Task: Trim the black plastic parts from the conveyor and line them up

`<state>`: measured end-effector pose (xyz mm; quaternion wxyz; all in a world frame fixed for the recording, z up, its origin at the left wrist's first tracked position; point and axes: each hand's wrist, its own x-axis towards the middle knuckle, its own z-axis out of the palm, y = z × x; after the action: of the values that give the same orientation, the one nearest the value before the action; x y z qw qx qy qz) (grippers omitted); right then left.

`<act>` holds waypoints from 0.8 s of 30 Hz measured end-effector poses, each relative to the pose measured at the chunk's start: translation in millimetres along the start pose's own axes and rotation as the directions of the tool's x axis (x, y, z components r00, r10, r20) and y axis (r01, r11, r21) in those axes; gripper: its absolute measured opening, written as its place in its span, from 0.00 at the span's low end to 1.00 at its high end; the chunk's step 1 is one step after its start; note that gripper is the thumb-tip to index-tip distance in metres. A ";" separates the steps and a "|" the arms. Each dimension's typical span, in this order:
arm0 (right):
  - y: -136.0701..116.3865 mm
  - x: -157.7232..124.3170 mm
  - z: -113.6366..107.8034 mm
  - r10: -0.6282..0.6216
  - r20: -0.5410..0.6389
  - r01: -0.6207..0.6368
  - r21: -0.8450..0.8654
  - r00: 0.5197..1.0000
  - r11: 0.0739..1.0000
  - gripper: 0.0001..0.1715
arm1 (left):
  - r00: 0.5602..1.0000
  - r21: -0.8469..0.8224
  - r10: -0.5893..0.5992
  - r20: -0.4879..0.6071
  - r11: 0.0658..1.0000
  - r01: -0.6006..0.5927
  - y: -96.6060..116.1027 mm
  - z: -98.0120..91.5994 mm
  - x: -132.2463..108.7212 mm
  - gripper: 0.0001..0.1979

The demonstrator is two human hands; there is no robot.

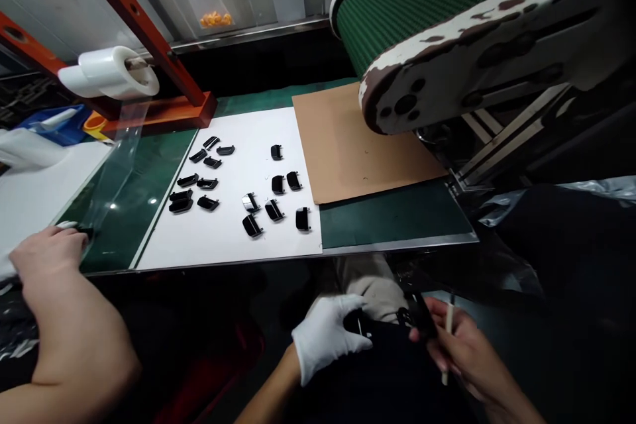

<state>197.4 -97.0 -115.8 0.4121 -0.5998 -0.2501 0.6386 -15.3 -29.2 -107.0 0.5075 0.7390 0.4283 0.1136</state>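
My left hand (pixel 325 338), in a white glove, is held low in front of my body. Its thumb and fingers curve around a small black plastic part (pixel 355 323), hard to make out against the dark clothing. My right hand (pixel 462 338) is bare and closed. It grips another black plastic part (pixel 421 315) at the fingertips, along with a thin pale-handled tool (pixel 448 338) with a dark tip. On the white sheet (pixel 218 245) beyond my hands, several glossy black plastic parts (pixel 252 225) lie in two loose groups.
A co-worker's bare arm (pixel 79 318) reaches in at the left, near clear film from a roll (pixel 116 73) on an orange stand (pixel 149 33). Brown cardboard (pixel 358 152) lies under a green conveyor (pixel 397 6) end. The table has a metal front edge (pixel 397 245).
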 end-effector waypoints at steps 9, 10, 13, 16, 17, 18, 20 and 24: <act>-10.6 18.7 7.6 -0.101 -0.151 0.141 0.283 0.983 0.949 0.20 | 0.944 0.339 0.158 -0.288 0.939 -0.053 33.1 -109.1 113.0 0.27; -11.9 20.0 10.0 -0.089 -0.146 0.128 0.286 0.985 0.949 0.20 | 0.947 0.368 0.148 -0.283 0.929 -0.035 32.4 -116.8 132.1 0.25; -16.3 19.6 12.5 -0.118 -0.083 0.134 0.226 0.989 0.965 0.24 | 0.961 0.413 0.126 -0.247 0.911 -0.013 29.5 -131.0 169.6 0.17; -18.4 14.8 11.1 -0.180 -0.074 0.189 0.153 0.981 0.970 0.26 | 0.960 0.396 0.142 -0.242 0.918 -0.036 32.3 -132.2 160.4 0.23; -18.5 13.2 10.5 -0.184 -0.091 0.196 0.145 0.979 0.970 0.26 | 0.956 0.377 0.154 -0.249 0.925 -0.051 34.3 -129.1 147.0 0.29; -18.5 11.9 10.1 -0.181 -0.093 0.193 0.141 0.979 0.971 0.26 | 0.953 0.352 0.168 -0.253 0.933 -0.071 36.6 -123.9 129.9 0.34; -18.2 11.3 10.5 -0.176 -0.052 0.181 0.132 0.983 0.975 0.27 | 0.956 0.288 0.191 -0.223 0.950 -0.122 40.4 -106.8 90.8 0.40; -19.4 16.9 17.7 -0.170 0.071 0.161 0.116 0.983 0.980 0.28 | 0.966 -0.017 0.234 -0.110 0.971 -0.237 41.9 -54.9 28.6 0.54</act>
<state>185.6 -69.6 -106.7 0.4856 -0.5271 -0.2803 0.6385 -9.3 23.1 -53.9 0.4776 0.7698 0.3625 0.2188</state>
